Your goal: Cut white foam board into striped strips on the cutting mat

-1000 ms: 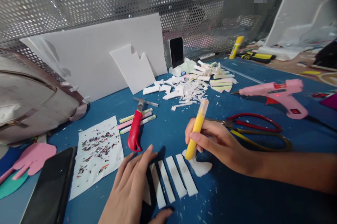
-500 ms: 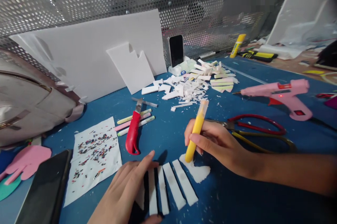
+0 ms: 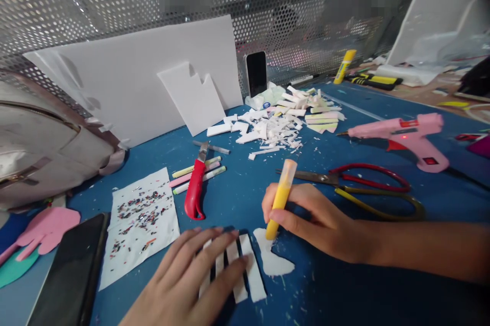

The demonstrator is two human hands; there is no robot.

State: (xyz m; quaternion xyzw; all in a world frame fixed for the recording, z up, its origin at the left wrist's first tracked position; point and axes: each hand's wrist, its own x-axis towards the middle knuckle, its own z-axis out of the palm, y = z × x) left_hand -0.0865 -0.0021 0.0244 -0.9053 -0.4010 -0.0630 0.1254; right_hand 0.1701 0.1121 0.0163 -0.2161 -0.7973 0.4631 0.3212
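My right hand (image 3: 312, 216) pinches a thick yellow marker (image 3: 282, 200) upright, its pale translucent end on top. The marker's lower end meets a white L-shaped foam piece (image 3: 276, 262) on the blue table. Over several flat white foam strips (image 3: 252, 271) lies my left hand (image 3: 191, 277), fingers spread, hiding parts of them. Beyond my right hand are scissors (image 3: 332, 180) with one red and one yellow handle. A red-handled cutter (image 3: 195, 191) rests across thin pastel sticks (image 3: 179, 181) beyond my left hand.
A pink glue gun (image 3: 406, 134) with a lit red light stands at right. White scraps (image 3: 273, 129) heap at the back before a propped phone (image 3: 256, 73). To the left are a sheet with dark bits (image 3: 140, 224), a black phone (image 3: 71, 270) and a bag (image 3: 46, 147).
My left hand has shifted and spread across the strips, covering more of them. The marker and the L-shaped piece appear slightly farther left and lower, with the piece turned.
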